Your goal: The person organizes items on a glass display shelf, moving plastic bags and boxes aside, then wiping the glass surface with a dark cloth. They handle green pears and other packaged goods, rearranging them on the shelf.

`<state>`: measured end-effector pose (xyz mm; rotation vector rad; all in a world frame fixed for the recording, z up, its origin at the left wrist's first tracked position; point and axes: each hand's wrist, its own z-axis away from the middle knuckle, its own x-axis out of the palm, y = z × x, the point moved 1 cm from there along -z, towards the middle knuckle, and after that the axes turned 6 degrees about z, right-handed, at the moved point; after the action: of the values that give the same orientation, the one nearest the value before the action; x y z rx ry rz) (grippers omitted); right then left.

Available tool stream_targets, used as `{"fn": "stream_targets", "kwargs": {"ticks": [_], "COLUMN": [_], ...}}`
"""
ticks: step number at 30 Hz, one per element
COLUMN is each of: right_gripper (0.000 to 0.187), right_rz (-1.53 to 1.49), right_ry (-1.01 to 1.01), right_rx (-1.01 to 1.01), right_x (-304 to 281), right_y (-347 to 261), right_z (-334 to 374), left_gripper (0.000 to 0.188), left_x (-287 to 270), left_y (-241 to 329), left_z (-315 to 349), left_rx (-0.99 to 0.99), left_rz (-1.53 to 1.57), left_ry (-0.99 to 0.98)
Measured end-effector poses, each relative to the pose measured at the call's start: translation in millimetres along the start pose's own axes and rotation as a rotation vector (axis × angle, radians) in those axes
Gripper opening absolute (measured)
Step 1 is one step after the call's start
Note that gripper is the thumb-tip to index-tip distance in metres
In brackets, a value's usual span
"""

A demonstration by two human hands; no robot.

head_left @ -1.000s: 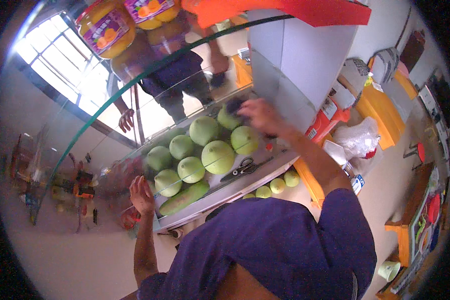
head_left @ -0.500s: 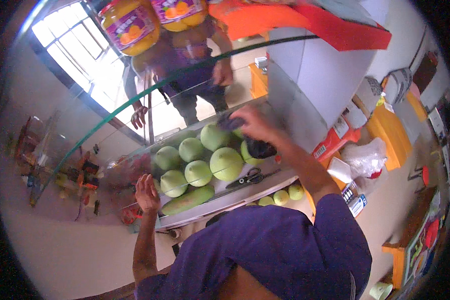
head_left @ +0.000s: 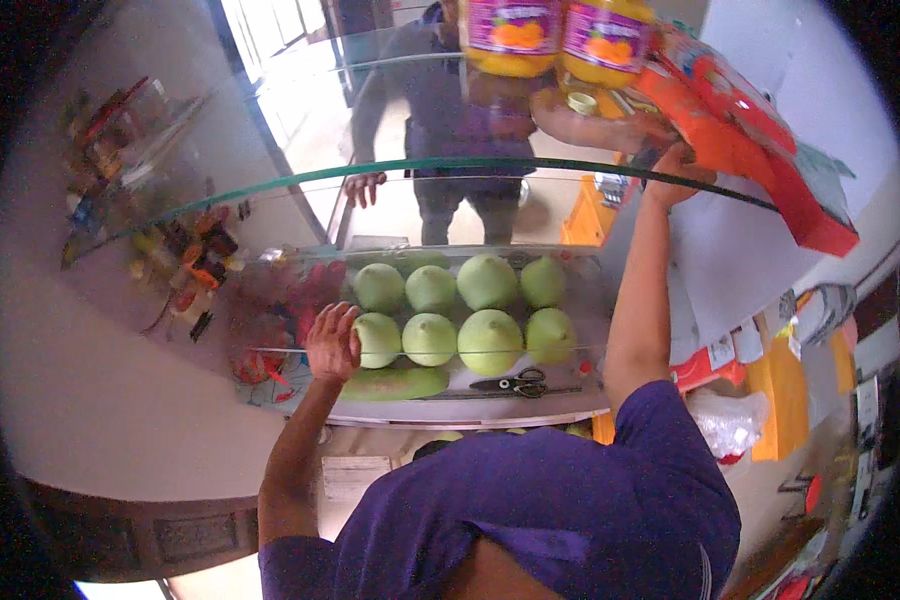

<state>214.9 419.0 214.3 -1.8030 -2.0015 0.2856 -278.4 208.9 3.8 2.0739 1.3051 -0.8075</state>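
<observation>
My left hand (head_left: pixel 332 343) lies with its fingers stretched out over the left end of the glass-fronted shelf, beside round pale-green fruits (head_left: pixel 490 342) with pointed tips. These fruits stand in two rows. Before them lie a long green gourd-like fruit (head_left: pixel 395 384) and black-handled scissors (head_left: pixel 515 383). Up at the right, my right hand (head_left: pixel 676 175) is raised at the green-edged glass shelf (head_left: pixel 440 165), close to a red-orange box (head_left: pixel 770 150). Its fingers are bent around a dark cloth (head_left: pixel 647 160), only a little of which shows; the glass edge partly covers them.
Two jars of orange fruit (head_left: pixel 510 38) stand on the upper glass, next to the box. Dark reflections of a person show behind the shelf. Small mixed goods (head_left: pixel 195 265) lie at the left. At the right are a clear plastic bag (head_left: pixel 725 420) and orange wooden furniture (head_left: pixel 778 400).
My right hand has risen with the dark cloth from above the green fruits to the upper glass at the right. My left hand stays by the shelf. The whole view has turned.
</observation>
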Motion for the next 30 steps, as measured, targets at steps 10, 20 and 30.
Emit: {"fn": "stream_targets", "kwargs": {"ticks": [10, 20, 30], "right_gripper": [0.048, 0.026, 0.024], "right_rz": [-0.441, -0.671, -1.383], "right_ry": [-0.445, -0.897, -0.516], "right_rx": [0.036, -0.524, -0.552], "right_x": [-22, -16, 20], "right_y": [-260, -483, -564], "right_z": [121, 243, 304], "left_gripper": [0.038, 0.037, 0.045], "left_x": [-5, 1, 4], "left_y": [2, -10, -7], "left_z": [2, 11, 11], "left_rx": [-0.118, -0.174, -0.167], "left_rz": [0.036, 0.070, 0.087], "left_ry": [-0.019, -0.023, -0.035]}}
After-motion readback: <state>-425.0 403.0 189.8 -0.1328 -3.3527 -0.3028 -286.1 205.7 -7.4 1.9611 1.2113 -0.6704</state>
